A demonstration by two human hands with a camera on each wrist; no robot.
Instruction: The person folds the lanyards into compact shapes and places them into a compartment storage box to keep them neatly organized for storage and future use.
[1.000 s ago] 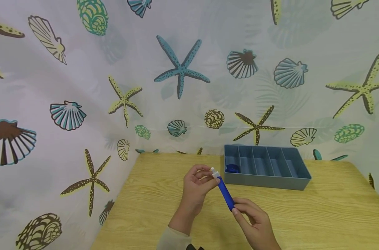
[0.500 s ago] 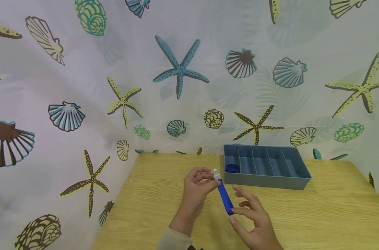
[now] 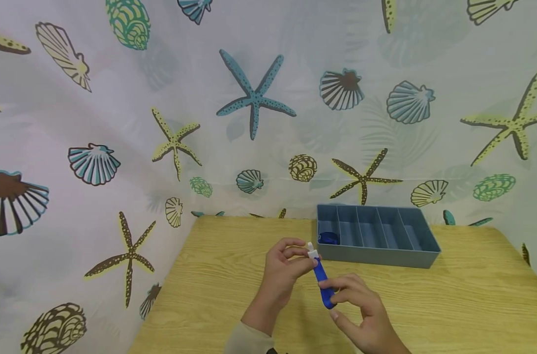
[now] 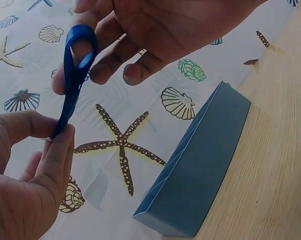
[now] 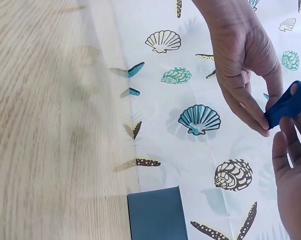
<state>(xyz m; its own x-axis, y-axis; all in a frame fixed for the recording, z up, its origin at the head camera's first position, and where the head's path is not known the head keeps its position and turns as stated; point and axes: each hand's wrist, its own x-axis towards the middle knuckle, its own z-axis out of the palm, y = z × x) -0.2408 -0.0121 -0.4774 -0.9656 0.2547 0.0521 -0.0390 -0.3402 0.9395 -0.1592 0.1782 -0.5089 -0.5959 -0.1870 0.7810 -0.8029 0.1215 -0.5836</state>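
Observation:
A blue looped strap (image 3: 320, 271) with a white plastic clip (image 3: 313, 253) at its upper end is held above the table. My left hand (image 3: 281, 275) pinches the strap just below the clip, thumb on the near side. At the lower end, fingers of my right hand (image 3: 365, 309) grip the loop, while the thumb stays apart from it. In the left wrist view the blue strap (image 4: 70, 95) rises from the left fingertips and widens into a rounded loop, with a finger visible through the opening. The right wrist view shows the same blue loop (image 5: 286, 107) between both hands.
A grey-blue tray (image 3: 374, 258) with several compartments stands at the back of the wooden table (image 3: 233, 255). Its leftmost compartment holds a blue coiled item (image 3: 328, 238). Behind hangs a white cloth (image 3: 268, 162) printed with shells and starfish.
My right hand briefly opened off the strap's lower end, then its fingers came back onto the loop. The left hand, still pinching, has shifted slightly right with the strap.

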